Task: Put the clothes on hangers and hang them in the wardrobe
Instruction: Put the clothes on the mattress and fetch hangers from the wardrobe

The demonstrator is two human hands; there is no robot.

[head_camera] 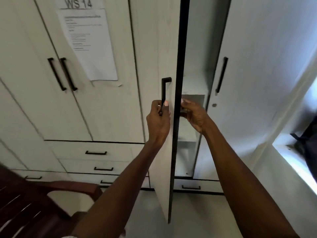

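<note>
Here, left hand (158, 121) curled round slim black bar handle (163, 93), pale woodgrain door (161, 152)

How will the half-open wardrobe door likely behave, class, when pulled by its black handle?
The wardrobe door looks like a flat rigid panel, so it should swing without flexing. The left hand grips the black handle and the right hand is at its edge, suggesting it moves easily. The tall, thin panel probably feels fairly light.
</note>
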